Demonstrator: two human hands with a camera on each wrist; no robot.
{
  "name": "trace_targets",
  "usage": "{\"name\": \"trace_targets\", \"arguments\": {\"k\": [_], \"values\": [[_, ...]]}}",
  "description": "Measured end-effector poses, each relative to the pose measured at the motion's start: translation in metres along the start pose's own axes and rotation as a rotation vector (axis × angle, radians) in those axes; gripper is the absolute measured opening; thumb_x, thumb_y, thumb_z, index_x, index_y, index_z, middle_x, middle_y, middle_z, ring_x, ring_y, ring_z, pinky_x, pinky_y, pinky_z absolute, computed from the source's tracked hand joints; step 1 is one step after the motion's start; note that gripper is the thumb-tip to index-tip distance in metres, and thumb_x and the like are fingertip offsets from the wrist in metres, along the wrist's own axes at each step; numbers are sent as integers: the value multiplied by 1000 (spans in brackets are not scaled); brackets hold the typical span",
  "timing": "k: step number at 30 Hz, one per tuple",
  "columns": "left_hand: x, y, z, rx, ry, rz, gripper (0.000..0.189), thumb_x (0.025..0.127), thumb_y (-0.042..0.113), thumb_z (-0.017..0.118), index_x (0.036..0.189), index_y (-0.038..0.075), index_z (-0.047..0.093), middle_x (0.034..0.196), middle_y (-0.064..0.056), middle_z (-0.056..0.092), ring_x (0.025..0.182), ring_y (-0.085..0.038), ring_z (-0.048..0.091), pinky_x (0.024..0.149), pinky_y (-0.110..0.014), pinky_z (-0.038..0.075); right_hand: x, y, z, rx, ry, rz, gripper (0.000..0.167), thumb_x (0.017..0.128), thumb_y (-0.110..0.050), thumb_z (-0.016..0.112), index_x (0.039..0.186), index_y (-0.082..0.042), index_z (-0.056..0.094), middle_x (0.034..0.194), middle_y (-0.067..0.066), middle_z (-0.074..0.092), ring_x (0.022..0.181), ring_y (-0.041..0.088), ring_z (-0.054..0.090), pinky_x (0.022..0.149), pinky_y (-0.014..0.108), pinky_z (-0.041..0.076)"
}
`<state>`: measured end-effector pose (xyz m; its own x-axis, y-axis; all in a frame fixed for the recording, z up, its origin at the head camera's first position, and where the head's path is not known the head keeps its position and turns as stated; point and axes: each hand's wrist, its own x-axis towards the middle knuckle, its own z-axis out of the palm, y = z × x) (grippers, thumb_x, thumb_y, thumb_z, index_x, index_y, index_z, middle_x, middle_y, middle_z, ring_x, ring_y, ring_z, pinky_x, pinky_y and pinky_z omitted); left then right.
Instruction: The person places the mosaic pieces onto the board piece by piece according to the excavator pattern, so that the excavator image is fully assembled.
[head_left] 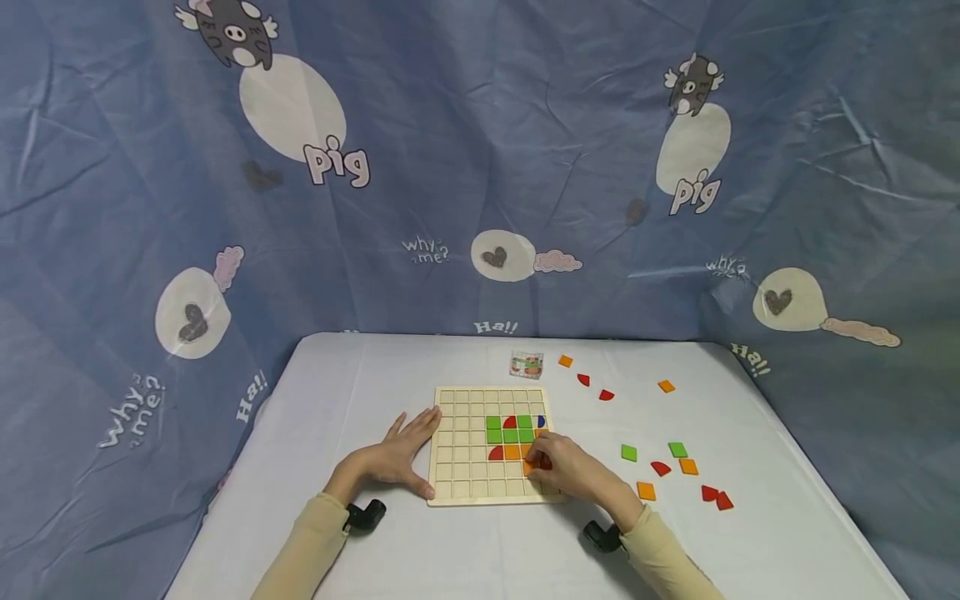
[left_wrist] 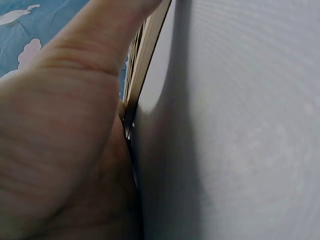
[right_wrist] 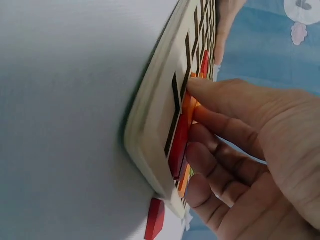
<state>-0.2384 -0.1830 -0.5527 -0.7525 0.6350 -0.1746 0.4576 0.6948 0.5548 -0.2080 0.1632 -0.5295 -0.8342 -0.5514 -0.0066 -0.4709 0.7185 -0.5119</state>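
Pinching an orange tile — right hand low over the wooden board, left hand spread wide against its left edge

The left hand fills the left side, its thumb stretched up and out past the top edge; a darker, shaded part of the hand lies below it. Just beside the thumb, a pale wooden board shows nearly edge-on as a slanting strip, dark lines along its face. A white surface takes up the right, crossed by a soft grey shadow next to the hand. Blue fabric printed with a pink cloud and white shapes shows in the upper left corner.
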Motion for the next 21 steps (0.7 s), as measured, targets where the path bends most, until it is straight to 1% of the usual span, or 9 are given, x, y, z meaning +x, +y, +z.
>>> {"name": "trace_targets", "arguments": {"k": [4, 7, 10, 13, 16, 18, 21], "values": [[2, -2, 1, 15, -8, -1, 135, 63, 61, 81, 155, 4, 1, 163, -13, -4, 151, -32, -3, 119, -57, -11, -5, 3, -1, 42, 34, 17, 18, 85, -21, 75, 99, -13, 67, 89, -7, 58, 76, 8, 53, 63, 17, 48], [2, -3, 0, 16, -9, 0, 135, 63, 61, 81, 155, 4, 1, 163, -13, -5, 151, -32, -4, 118, -57, -12, -14, 9, -7, 103, 97, 69, 16, 86, -21, 74, 97, -13, 65, 88, -7, 58, 75, 9, 54, 62, 18, 48], [2, -3, 0, 15, -3, -3, 135, 62, 62, 81, 155, 5, 1, 163, -13, -4, 151, -31, -4, 118, -57, -12, -28, 21, -16, 140, 181, 150, 18, 84, -18, 75, 95, -13, 62, 85, -6, 58, 75, 11, 52, 61, 19, 47], [2, -2, 0, 27, 1, -7, 135, 62, 64, 80, 155, 5, 2, 163, -12, -4, 151, -31, -3, 119, -56, -11, -44, 39, -28, 117, 258, 225, 21, 82, -17, 77, 95, -12, 61, 84, -5, 57, 75, 11, 50, 62, 20, 44], [2, -2, 0, 32, 1, -6, 135, 62, 64, 80, 155, 5, 2, 163, -12, -4, 151, -31, -3, 119, -57, -11, -63, 62, -39, 81, 314, 294, 24, 81, -16, 77, 97, -8, 60, 84, -1, 56, 74, 12, 48, 61, 20, 43], [3, -3, 0, 33, 1, -5, 135, 62, 64, 80, 155, 5, 2, 163, -12, -4, 151, -31, -3, 119, -57, -11, -78, 77, -47, 65, 337, 347, 25, 81, -15, 77, 97, -5, 59, 85, 2, 57, 73, 13, 49, 59, 21, 42], [4, -3, 1, 31, -4, -5, 135, 62, 65, 79, 155, 6, 1, 163, -12, -4, 151, -30, -4, 119, -56, -11, -99, 95, -58, 39, 349, 432, 28, 82, -15, 75, 98, -1, 57, 87, 6, 57, 74, 15, 50, 59, 23, 42]]}}
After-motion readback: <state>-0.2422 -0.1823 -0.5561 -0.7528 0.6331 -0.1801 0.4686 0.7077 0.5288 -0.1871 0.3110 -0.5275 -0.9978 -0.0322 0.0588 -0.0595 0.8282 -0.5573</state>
